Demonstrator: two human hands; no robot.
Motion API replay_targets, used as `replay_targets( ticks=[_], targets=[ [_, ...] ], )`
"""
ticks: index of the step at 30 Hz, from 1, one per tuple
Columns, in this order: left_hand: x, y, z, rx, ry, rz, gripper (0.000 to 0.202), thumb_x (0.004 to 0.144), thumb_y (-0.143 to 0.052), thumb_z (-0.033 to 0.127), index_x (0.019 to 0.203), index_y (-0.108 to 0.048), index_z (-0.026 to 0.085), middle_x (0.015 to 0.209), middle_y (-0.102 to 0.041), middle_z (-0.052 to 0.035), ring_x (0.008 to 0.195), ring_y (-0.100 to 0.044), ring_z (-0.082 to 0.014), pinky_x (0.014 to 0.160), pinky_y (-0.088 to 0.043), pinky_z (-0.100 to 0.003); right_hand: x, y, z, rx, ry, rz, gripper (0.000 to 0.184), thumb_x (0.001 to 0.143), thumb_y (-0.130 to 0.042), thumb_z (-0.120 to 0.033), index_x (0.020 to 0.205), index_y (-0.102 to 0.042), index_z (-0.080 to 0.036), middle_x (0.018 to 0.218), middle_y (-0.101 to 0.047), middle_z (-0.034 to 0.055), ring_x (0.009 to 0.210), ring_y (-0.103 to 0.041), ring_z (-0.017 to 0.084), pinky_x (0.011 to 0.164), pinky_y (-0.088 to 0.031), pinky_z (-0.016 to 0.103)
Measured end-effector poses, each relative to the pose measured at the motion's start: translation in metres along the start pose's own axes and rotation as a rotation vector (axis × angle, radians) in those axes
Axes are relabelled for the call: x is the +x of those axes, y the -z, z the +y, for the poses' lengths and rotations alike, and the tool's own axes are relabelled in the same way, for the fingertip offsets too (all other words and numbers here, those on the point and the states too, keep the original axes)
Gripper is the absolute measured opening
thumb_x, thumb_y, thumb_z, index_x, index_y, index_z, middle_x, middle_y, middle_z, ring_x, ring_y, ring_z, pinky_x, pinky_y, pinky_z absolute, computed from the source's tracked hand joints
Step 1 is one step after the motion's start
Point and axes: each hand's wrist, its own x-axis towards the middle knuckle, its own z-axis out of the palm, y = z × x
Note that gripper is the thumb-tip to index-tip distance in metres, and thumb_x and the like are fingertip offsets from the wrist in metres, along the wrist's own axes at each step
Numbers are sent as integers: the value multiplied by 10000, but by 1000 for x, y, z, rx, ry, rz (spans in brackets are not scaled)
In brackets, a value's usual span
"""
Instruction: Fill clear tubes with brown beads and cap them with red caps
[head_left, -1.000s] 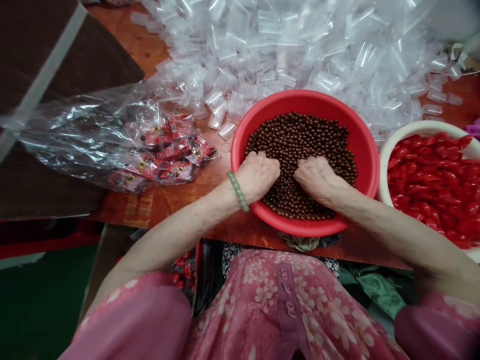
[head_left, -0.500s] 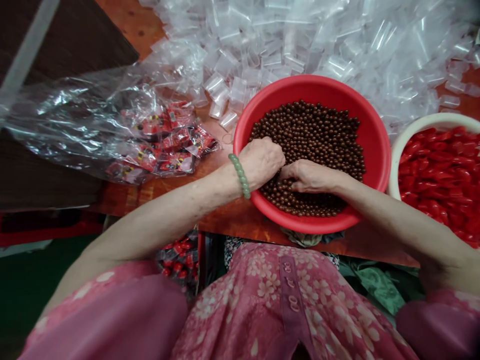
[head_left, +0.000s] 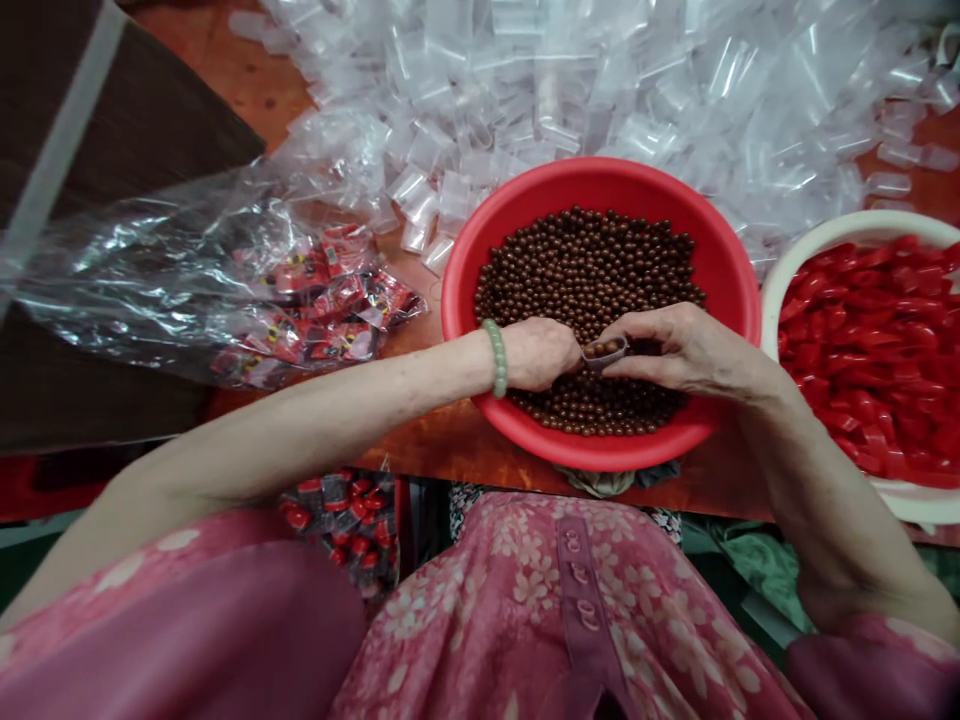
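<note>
A small clear plastic cup (head_left: pixel 606 354) with brown balls in its mouth is held low over a red basin (head_left: pixel 720 270). My right hand (head_left: pixel 679 350) has thumb and forefinger on either side of the cup's rim. At the cup's left end, my left hand (head_left: pixel 536 353), with a green bead bracelet (head_left: pixel 495 358) at the wrist, is closed; its fingertips are mostly hidden but meet the cup. Around and beneath both hands lie many shiny brown balls (head_left: pixel 592 265) in the basin.
Clear plastic cups (head_left: pixel 540 90) are heaped behind the basin. A white tub (head_left: pixel 776 270) of red plastic pieces (head_left: pixel 877 350) stands on the right. To the left, a clear bag (head_left: pixel 150 270) lies by red printed packets (head_left: pixel 315 290). Red-topped containers (head_left: pixel 356 520) sit below the table edge.
My right hand has lifted out of the balls and opened around the cup's rim. The filled cup now shows between the hands. My left hand has turned and lowered slightly; the view has shifted.
</note>
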Motion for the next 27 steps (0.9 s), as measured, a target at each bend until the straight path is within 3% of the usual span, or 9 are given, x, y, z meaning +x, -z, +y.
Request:
replay_targets(
  ticks=[4,7,13,15,20,24,27],
  targets=[
    [18,-9,-2,-266,-160,-49,332,640,-622,-3,789,-818,220,647,-691,-8,679,-597,-168,699,-431,-262,-14,0,12,57,-2,182,262,906,-737,-436,1062,-783,-230,946,-801,10,835,-726,191,775,-581,321],
    [25,-12,-8,-626,-249,-56,272,620,-685,27,737,-811,238,630,-710,44,620,-604,-120,639,-433,-209,-20,-3,19,88,-45,302,261,871,-771,-436,1065,-778,-261,983,-801,14,879,-739,219,839,-618,370],
    [16,-1,-12,-1188,-306,-156,137,650,-841,139,781,-818,174,792,-799,-60,689,-727,-171,683,-564,-261,-25,-5,24,122,-71,407,320,848,-786,-460,1094,-753,-258,1030,-799,31,930,-752,231,884,-627,390],
    [6,6,-14,-1268,-301,-104,164,663,-859,161,820,-814,166,866,-809,-77,768,-745,-175,745,-586,-274,-25,-6,24,113,-64,480,379,838,-796,-472,1136,-739,-245,1047,-792,37,920,-748,223,853,-618,367],
    [-20,18,-14,-1383,-262,162,235,690,-899,200,887,-790,135,936,-801,-97,876,-748,-172,866,-592,-301,-26,-14,22,63,-8,580,480,835,-807,-463,1256,-691,-264,1117,-770,41,943,-741,211,855,-604,350],
    [-32,16,-9,-1487,-234,292,316,695,-930,289,909,-763,128,950,-793,-114,853,-756,-188,859,-607,-342,-24,-21,18,55,18,604,438,873,-766,-431,1268,-671,-270,1147,-767,55,973,-741,216,884,-604,368],
    [-35,9,-7,-1559,-236,318,356,715,-925,354,923,-734,138,938,-786,-93,841,-759,-177,831,-612,-319,-20,-23,15,25,19,604,432,873,-763,-392,1274,-667,-261,1134,-773,56,974,-745,217,903,-599,377]
  ],
)
